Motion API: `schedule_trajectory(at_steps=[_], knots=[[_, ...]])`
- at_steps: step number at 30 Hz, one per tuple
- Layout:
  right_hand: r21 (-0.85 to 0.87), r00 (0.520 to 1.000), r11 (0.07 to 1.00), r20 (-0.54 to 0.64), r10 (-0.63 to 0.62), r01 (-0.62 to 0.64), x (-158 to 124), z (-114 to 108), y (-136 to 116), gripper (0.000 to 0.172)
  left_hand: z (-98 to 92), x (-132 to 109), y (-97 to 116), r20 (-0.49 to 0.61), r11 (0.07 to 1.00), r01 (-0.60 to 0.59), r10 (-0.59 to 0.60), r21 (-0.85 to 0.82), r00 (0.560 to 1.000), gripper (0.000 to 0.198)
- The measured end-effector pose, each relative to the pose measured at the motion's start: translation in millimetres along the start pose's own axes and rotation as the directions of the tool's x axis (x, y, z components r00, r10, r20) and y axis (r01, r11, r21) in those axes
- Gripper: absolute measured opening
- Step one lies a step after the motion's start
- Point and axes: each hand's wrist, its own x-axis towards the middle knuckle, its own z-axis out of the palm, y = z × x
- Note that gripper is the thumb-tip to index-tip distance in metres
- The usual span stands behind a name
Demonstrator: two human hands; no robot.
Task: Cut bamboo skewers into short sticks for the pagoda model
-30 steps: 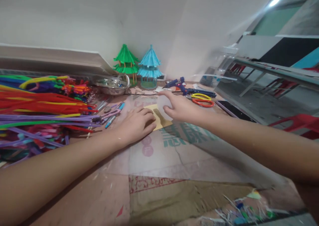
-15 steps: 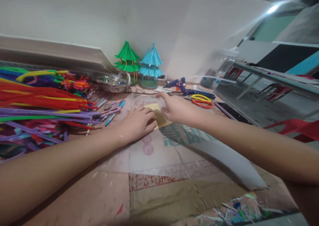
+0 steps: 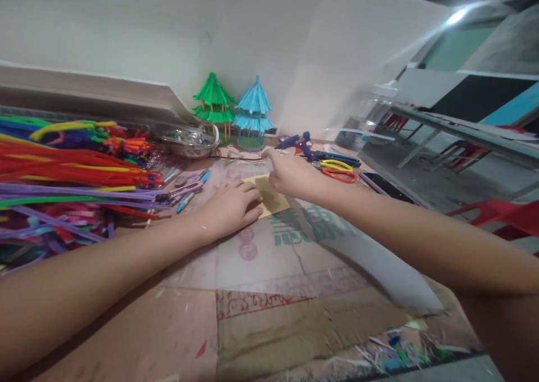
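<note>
A yellow paper square [image 3: 273,201] lies on a translucent plastic sheet with green and pink print [image 3: 269,269]. My left hand [image 3: 236,205] rests palm down over the paper's left part, its fingers spread and slightly bent, pressing on it. Above the paper's upper right edge is my right hand [image 3: 290,174]. Its fingers are curled, with the index finger reaching left; whatever it may hold is hidden behind the hand.
Colourful pipe cleaners [image 3: 71,163] fill the left side. Behind stand a green pagoda model [image 3: 213,104], a blue pagoda model [image 3: 253,112] and a metal bowl [image 3: 189,140]. To the right lie a glue gun [image 3: 301,145], scissors [image 3: 339,168] and a phone [image 3: 389,188]. Scraps [image 3: 391,351] lie in front.
My right hand has moved slightly left and up toward the paper's upper edge, uncovering more of the paper. My left hand stays on the paper. The view has shifted a little.
</note>
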Motion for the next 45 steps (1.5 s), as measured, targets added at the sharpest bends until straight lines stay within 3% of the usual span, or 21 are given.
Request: schedule_trajectory(at_steps=[6, 9, 11, 13, 15, 17, 19, 26, 28, 30, 34, 36, 38, 41, 45], knots=[[0.015, 0.996, 0.999, -0.081, 0.033, -0.032, 26.9, 11.0, 5.9, 0.053, -0.5, -0.3, 0.5, 0.005, 1.0, 0.024, -0.024, 0.012, 1.0, 0.026], [0.224, 0.992, 0.975, -0.12, 0.03, -0.003, 12.3, 4.3, 11.2, 0.051, -0.2, -1.5, 0.5, 0.007, 0.999, 0.033, -0.033, 0.007, 0.999, 0.026], [0.551, 0.986, 0.834, -0.152, 0.072, 0.024, -2.9, -2.6, 17.8, 0.05, -0.3, -2.1, 1.0, 0.006, 0.999, 0.044, -0.044, -0.002, 0.999, 0.025], [0.85, 0.982, 0.522, -0.151, 0.112, 0.071, -17.1, -8.5, 24.0, 0.054, -0.9, -2.7, 1.6, -0.001, 0.998, 0.06, -0.06, -0.01, 0.998, 0.025], [0.972, 0.986, 0.224, -0.099, 0.132, 0.067, -28.1, -11.6, 27.1, 0.059, -1.6, -3.1, 1.7, -0.007, 0.998, 0.064, -0.064, -0.015, 0.998, 0.024], [0.998, 0.99, 0.053, -0.029, 0.139, 0.022, -35.4, -11.6, 26.0, 0.061, -2.1, -3.3, 1.1, -0.011, 0.998, 0.054, -0.054, -0.017, 0.998, 0.021], [1.0, 0.99, -0.019, 0.016, 0.138, -0.013, -39.6, -9.7, 22.3, 0.061, -2.0, -3.2, -0.1, -0.015, 0.999, 0.044, -0.044, -0.016, 0.999, 0.02], [0.999, 0.991, -0.043, 0.008, 0.137, -0.002, -39.8, -5.7, 19.0, 0.057, -0.9, -3.3, -2.0, -0.014, 0.999, 0.034, -0.035, -0.014, 0.999, 0.019], [1.0, 0.989, -0.028, -0.011, 0.149, 0.015, -37.6, -4.4, 22.8, 0.06, -1.5, -3.6, -1.2, -0.015, 0.999, 0.038, -0.039, -0.012, 0.999, 0.019], [0.996, 0.986, 0.085, -0.043, 0.162, 0.03, -35.4, -1.1, 27.6, 0.063, -2.0, -3.9, -0.2, -0.016, 0.999, 0.04, -0.04, -0.013, 0.999, 0.019], [0.808, 0.953, 0.583, -0.238, 0.187, 0.087, -31.2, 13.6, 36.5, 0.058, -2.2, -4.5, 1.0, -0.023, 0.999, 0.049, -0.049, -0.007, 0.999, 0.026], [0.647, 0.915, 0.755, -0.36, 0.18, 0.106, -28.5, 23.7, 39.2, 0.048, -2.0, -4.5, 1.4, -0.028, 0.999, 0.055, -0.055, 0.0, 0.998, 0.027], [0.572, 0.892, 0.814, -0.415, 0.181, 0.1, -25.5, 33.2, 39.9, 0.039, -1.7, -4.2, 1.7, -0.03, 0.998, 0.055, -0.054, 0.006, 0.998, 0.026], [0.515, 0.898, 0.855, -0.401, 0.183, 0.056, -22.7, 41.8, 37.1, 0.031, -1.1, -3.6, 2.1, -0.029, 0.999, 0.049, -0.049, 0.013, 0.998, 0.026], [0.348, 0.918, 0.937, -0.384, 0.101, 0.042, -23.9, 39.6, 30.2, 0.042, -0.1, -2.6, 1.6, -0.026, 0.999, 0.046, -0.046, 0.016, 0.999, 0.027]])
